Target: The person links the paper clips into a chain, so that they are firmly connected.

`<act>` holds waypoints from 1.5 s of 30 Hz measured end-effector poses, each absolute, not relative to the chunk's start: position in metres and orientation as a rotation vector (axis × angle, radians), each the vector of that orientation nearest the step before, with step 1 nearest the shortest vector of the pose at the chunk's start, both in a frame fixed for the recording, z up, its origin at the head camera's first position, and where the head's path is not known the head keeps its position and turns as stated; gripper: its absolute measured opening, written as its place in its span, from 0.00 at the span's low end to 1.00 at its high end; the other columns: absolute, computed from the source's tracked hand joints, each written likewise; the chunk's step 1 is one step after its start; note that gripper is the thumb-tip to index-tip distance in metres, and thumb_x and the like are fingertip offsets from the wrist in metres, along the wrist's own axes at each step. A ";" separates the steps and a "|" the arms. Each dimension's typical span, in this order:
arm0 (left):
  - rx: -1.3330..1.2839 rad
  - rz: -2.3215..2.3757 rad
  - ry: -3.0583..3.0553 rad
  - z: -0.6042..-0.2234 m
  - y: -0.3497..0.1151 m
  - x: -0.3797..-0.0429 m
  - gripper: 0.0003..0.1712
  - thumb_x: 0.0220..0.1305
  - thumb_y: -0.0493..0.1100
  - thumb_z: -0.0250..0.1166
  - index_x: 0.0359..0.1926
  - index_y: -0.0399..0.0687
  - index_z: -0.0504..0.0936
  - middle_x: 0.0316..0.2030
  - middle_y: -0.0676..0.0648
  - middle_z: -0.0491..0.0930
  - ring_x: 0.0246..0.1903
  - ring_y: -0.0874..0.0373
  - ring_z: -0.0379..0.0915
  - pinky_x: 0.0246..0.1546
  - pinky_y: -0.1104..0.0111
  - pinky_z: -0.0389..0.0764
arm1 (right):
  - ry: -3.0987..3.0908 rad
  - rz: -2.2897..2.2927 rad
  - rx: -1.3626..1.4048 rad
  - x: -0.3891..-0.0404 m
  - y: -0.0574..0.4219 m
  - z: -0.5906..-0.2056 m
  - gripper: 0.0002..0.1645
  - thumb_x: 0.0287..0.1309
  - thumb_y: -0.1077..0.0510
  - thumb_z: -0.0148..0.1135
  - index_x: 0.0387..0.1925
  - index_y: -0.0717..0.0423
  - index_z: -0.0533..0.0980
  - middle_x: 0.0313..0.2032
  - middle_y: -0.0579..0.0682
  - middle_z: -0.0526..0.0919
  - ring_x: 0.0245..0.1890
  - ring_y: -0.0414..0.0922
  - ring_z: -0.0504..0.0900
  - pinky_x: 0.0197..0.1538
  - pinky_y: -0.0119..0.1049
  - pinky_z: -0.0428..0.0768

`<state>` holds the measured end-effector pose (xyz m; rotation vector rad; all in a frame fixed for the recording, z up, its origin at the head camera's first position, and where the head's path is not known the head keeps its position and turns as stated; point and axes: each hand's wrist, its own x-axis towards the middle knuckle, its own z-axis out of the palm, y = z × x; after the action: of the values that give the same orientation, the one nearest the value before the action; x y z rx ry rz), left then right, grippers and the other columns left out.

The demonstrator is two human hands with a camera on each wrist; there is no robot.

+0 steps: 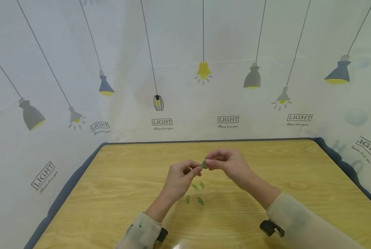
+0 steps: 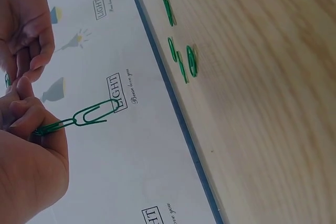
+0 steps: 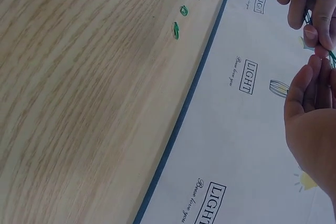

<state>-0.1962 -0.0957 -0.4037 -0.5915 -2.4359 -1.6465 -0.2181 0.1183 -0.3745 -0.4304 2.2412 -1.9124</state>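
Left hand (image 1: 178, 177) pinches linked green paperclips (image 2: 75, 120); right hand (image 1: 232, 166) pinches one (four clips (image 1: 200, 201) lie nearby).

Both hands (image 1: 177, 180) (image 1: 235, 166) together — fingers (image 1: 215, 164) pinched

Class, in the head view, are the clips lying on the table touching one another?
No, the four clips lie apart, with bare table showing between them.
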 end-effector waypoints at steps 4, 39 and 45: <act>-0.589 -1.640 -2.439 -0.404 -0.095 -0.197 0.07 0.76 0.43 0.67 0.43 0.49 0.91 0.33 0.48 0.90 0.18 0.67 0.63 0.22 0.76 0.65 | 2.218 -1.930 -0.408 -0.217 0.119 -0.376 0.13 0.70 0.60 0.70 0.50 0.64 0.84 0.40 0.45 0.92 0.42 0.44 0.90 0.60 0.47 0.87; -0.540 -1.673 -2.437 -0.405 -0.094 -0.198 0.08 0.76 0.45 0.67 0.42 0.48 0.91 0.32 0.45 0.89 0.18 0.67 0.64 0.21 0.75 0.65 | 2.210 -1.963 -0.385 -0.217 0.122 -0.382 0.12 0.72 0.60 0.68 0.50 0.65 0.84 0.39 0.43 0.92 0.44 0.43 0.91 0.61 0.44 0.86; -0.503 -1.726 -2.431 -0.406 -0.094 -0.199 0.08 0.76 0.45 0.68 0.42 0.50 0.91 0.33 0.45 0.89 0.21 0.65 0.67 0.24 0.75 0.67 | 2.192 -1.993 -0.386 -0.216 0.122 -0.382 0.12 0.72 0.61 0.67 0.49 0.68 0.83 0.39 0.45 0.92 0.43 0.42 0.91 0.59 0.40 0.88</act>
<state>-0.1987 -0.0943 -0.4061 -0.5034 -2.4309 -1.7260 -0.2162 0.1220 -0.3817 -0.3862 2.1919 -1.9933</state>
